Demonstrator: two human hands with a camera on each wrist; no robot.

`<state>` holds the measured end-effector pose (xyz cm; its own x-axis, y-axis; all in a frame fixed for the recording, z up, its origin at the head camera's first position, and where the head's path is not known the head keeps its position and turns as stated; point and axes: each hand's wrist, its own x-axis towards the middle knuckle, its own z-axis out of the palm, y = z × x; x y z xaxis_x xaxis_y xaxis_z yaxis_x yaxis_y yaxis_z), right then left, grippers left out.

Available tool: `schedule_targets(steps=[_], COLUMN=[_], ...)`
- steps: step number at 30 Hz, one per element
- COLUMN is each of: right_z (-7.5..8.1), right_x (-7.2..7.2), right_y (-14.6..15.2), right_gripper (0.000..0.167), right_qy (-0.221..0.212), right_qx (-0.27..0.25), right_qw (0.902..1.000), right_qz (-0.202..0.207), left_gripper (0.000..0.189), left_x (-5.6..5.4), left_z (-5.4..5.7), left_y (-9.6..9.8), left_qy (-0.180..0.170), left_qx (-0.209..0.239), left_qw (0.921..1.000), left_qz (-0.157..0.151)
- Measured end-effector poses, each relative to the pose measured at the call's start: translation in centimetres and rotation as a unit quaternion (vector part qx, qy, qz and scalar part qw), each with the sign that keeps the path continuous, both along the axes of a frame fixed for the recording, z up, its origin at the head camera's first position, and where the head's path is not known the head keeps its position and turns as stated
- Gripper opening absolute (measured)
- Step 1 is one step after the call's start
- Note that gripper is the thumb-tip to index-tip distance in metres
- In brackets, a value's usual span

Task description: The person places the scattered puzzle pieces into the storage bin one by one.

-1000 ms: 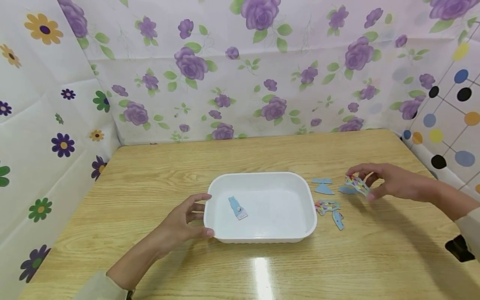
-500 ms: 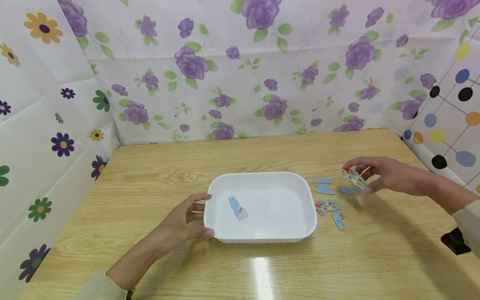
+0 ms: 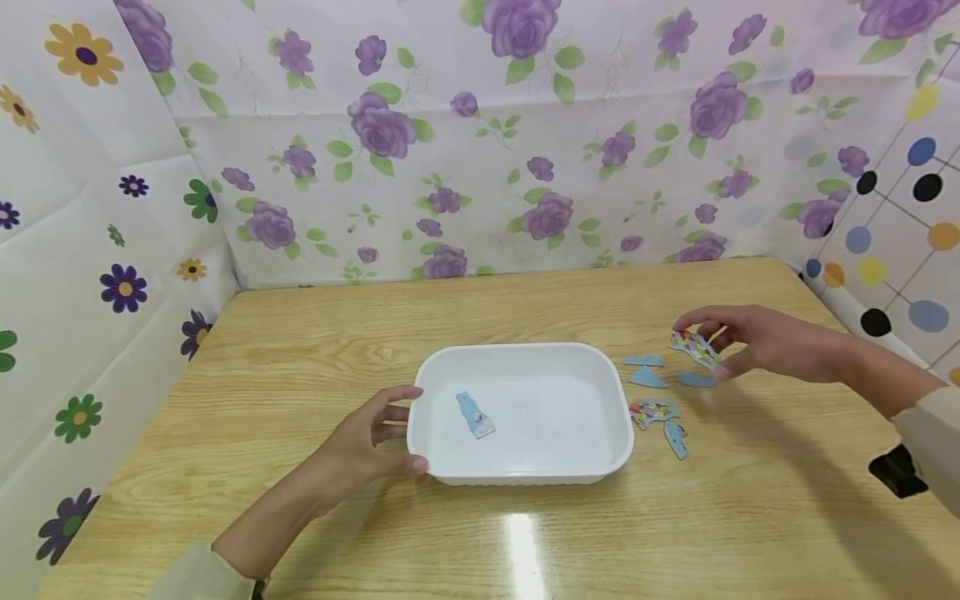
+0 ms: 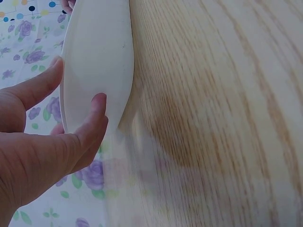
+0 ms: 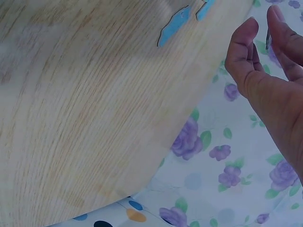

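A white plastic tray (image 3: pixel 521 478) stands on the table, and one pale blue puzzle piece (image 3: pixel 476 415) lies inside it, left of centre. My left hand (image 3: pixel 366 450) holds the tray's left end, thumb and fingers spread along the rim; the left wrist view shows its fingers against the tray's outer wall (image 4: pixel 97 56). Between thumb and fingers, my right hand (image 3: pixel 776 343) pinches a multicoloured puzzle piece (image 3: pixel 695 348) above the table, right of the tray. In the right wrist view only a thin dark edge of that piece shows beyond the fingertips (image 5: pixel 247 30).
Several puzzle pieces lie right of the tray: blue ones (image 3: pixel 647 377), a blue one (image 3: pixel 696 379) below the right hand, a colourful one (image 3: pixel 654 412) by the rim and a narrow one (image 3: pixel 676 439). Patterned sheets (image 3: pixel 480 167) enclose the wooden table (image 3: pixel 337 333).
My right hand has moved left and slightly away from me, carrying the multicoloured puzzle piece. The left hand and the tray have stayed in place.
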<state>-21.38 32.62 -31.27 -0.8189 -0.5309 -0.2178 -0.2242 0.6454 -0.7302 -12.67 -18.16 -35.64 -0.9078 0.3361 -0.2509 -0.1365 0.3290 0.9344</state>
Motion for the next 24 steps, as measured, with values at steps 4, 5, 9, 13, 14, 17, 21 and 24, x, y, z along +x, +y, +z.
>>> schedule_targets(steps=[4,5,9,13,14,17,21,24], right_z=[0.2,0.2,0.5,0.9,1.0,1.2,1.4,1.6], right_x=[-0.3,-0.4,-0.6,-0.7,-0.7,-0.8,-0.9,-1.1], right_y=[-0.3,-0.4,-0.8,-1.3,-1.4,-1.8,-2.5,-3.1], right_gripper=[0.065,0.064,0.064,0.066,0.066,0.064,0.063,0.064], right_qy=[-0.005,-0.005,-0.005,-0.012,-0.014,-0.012,-0.007,-0.007], right_qx=[-0.003,-0.003,-0.006,-0.012,-0.012,-0.009,-0.004,-0.007], right_qw=[1.0,1.0,1.0,0.9997,0.9996,0.9995,0.9997,0.9996], right_qz=[0.002,0.002,0.006,0.019,0.023,0.027,0.024,0.028], left_gripper=[0.089,0.089,0.088,0.088,0.088,0.088,0.088,0.088], left_x=[0.0,0.0,0.1,0.1,0.1,0.1,0.1,0.0], left_z=[0.0,0.0,0.0,0.0,0.0,0.0,0.0,0.0], left_y=[0.0,0.0,0.0,0.1,0.1,0.1,0.1,0.1], left_qy=[-0.001,-0.001,-0.002,-0.002,-0.002,-0.002,-0.002,0.0], left_qx=[-0.002,-0.003,-0.006,-0.004,-0.004,-0.003,-0.001,0.001], left_qw=[1.0,1.0,1.0,1.0,1.0,1.0,1.0,1.0], left_qz=[0.002,0.003,0.007,0.006,0.006,0.006,0.004,0.003])
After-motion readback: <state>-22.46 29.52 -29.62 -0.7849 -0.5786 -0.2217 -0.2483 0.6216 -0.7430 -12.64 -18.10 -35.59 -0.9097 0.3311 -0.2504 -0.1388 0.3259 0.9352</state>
